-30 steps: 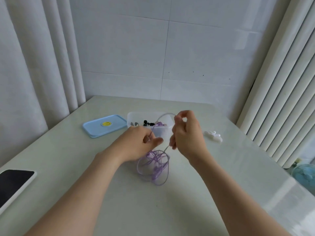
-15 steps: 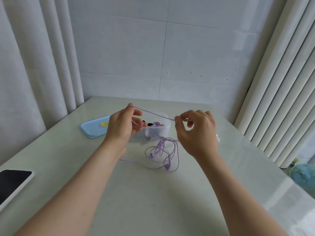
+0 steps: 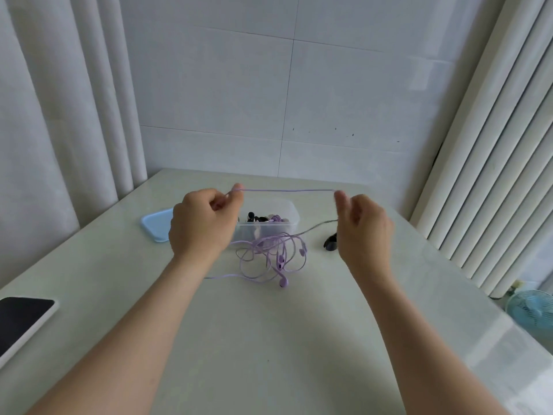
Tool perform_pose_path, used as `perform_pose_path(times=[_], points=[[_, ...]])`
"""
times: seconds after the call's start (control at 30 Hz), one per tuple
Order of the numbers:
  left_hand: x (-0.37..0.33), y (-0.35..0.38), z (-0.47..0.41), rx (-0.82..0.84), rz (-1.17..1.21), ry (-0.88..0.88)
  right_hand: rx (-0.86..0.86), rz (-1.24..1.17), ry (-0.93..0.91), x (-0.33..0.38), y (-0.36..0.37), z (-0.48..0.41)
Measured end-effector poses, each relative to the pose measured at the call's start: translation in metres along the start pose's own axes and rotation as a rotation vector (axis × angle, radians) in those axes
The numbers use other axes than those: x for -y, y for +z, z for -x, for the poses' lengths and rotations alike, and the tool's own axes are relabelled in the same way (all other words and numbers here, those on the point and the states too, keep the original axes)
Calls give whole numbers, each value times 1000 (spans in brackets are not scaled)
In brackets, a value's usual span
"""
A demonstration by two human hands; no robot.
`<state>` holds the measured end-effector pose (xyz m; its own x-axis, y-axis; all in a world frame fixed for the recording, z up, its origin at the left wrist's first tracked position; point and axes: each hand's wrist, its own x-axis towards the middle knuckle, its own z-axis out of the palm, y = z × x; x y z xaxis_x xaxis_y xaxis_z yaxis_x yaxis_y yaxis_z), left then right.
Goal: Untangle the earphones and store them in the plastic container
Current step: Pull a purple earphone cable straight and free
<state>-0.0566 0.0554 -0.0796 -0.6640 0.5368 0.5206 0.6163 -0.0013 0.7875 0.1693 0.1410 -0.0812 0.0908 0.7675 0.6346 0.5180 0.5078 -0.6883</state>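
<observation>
Both pinching the earphones (image 3: 287, 190), the left hand (image 3: 203, 226) and right hand (image 3: 363, 229) now stand wider apart, drawing cord taut between the fingers (image 3: 238, 189), likely loosening the tangle (image 3: 269, 254) below.

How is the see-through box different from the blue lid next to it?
The plastic container is see-through; the blue lid is solid light blue. The container is a deep open box with small dark and purple pieces inside; the lid is a flat slab. Shared: both rest on the table, side by side, each partly hidden by the left hand pinching the purple earphones cord.
</observation>
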Motion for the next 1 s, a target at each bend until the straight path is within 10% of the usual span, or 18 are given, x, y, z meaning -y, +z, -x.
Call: perform_pose_path(times=[0.23,0.4,0.53,0.7,1.0], points=[[10,8,7,320,-663,312,64,-927,782,26,-8,2],[17,0,0,315,-823,248,70,-26,277,11,-15,-1],[14,0,-3,-11,-658,285,-26,541,-82,8,-20,-1],[9,0,-2,-128,-595,416,110,786,-133,-3,-20,-4],[-1,2,5,132,-686,348,272,703,4,20,-13,13]])
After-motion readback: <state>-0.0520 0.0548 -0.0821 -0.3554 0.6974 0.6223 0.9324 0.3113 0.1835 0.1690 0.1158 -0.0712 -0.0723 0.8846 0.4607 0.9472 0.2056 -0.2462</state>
